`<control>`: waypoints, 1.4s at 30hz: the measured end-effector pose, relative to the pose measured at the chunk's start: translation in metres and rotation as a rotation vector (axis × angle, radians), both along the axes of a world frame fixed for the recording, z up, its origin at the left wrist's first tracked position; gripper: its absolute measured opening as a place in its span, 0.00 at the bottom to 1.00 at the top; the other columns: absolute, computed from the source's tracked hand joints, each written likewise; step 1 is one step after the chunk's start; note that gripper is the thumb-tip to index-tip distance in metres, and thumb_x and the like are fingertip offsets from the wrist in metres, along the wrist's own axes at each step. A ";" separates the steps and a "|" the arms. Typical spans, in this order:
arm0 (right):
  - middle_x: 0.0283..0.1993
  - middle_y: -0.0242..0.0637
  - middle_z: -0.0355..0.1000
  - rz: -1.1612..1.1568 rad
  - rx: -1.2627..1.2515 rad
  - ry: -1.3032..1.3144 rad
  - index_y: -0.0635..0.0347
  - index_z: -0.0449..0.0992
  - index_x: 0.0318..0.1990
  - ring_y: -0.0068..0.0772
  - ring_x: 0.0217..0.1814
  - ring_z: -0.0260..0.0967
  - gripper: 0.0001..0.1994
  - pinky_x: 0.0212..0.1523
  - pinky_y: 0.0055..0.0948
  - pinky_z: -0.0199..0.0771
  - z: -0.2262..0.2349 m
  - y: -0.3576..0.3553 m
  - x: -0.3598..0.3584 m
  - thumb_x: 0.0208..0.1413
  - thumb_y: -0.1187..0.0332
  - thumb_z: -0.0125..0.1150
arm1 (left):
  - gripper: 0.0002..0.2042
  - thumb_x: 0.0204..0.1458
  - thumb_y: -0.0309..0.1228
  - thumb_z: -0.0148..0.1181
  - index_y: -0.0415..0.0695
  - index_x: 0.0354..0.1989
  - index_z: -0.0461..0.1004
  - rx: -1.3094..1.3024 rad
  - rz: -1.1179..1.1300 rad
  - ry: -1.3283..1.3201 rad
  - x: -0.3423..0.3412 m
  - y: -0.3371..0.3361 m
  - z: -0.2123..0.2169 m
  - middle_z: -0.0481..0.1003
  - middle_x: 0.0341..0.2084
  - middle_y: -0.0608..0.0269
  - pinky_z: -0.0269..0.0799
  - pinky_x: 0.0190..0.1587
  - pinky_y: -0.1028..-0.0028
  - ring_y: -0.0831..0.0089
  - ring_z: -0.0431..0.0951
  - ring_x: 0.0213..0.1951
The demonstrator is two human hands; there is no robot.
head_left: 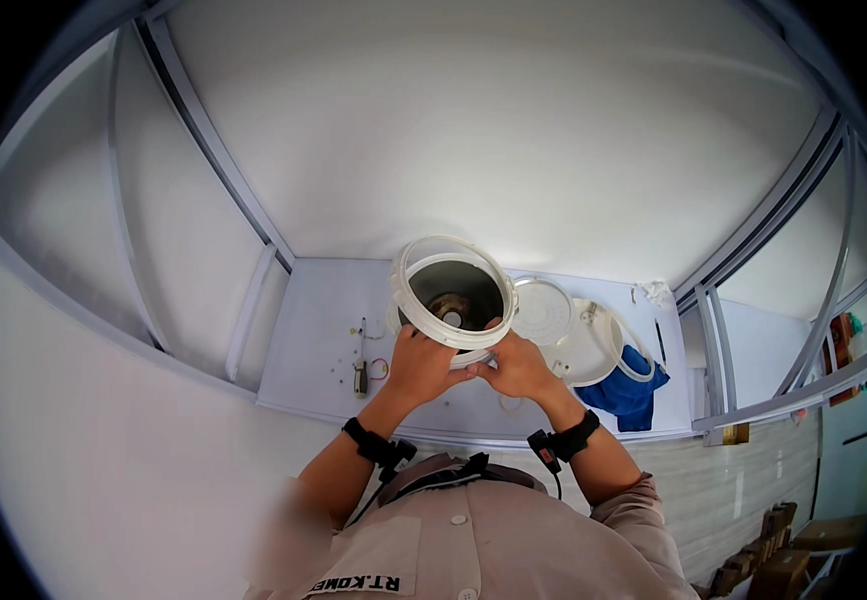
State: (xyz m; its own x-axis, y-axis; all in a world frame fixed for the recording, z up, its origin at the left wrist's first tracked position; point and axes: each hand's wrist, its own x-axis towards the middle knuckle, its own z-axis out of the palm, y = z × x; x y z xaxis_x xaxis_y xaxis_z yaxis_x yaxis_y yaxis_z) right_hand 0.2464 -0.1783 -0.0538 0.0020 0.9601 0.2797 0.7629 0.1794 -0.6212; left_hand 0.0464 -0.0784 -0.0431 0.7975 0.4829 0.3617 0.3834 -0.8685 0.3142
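Observation:
A white rice cooker body [434,325], its lid off, tilts toward me above the table. Its grey inner wall surrounds a brownish heating plate with a pale round centre [453,319]. My left hand [424,365] grips the near left of the rim, fingers hooked over the edge. On the near right, my right hand [516,365] holds the same rim, with the thumbs of both hands almost meeting below it. The cooker's underside is hidden behind my hands. Left of the cooker lies a screwdriver [361,378] with a dark handle, beside a thin coloured loop [380,368] and several tiny parts.
Right of the cooker lie a round translucent cover [544,312], a white lid part [586,350] and a blue cloth [629,398]. A thin black tool [661,342] is near the table's [304,340] right end. White panels and metal frame posts [246,310] enclose the table.

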 end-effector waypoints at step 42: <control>0.76 0.50 0.61 -0.006 -0.070 -0.062 0.49 0.71 0.69 0.56 0.56 0.78 0.29 0.55 0.49 0.81 -0.005 -0.015 -0.003 0.59 0.62 0.68 | 0.19 0.57 0.34 0.66 0.44 0.57 0.80 -0.114 -0.205 -0.017 -0.011 0.011 0.015 0.77 0.57 0.46 0.67 0.65 0.48 0.42 0.74 0.60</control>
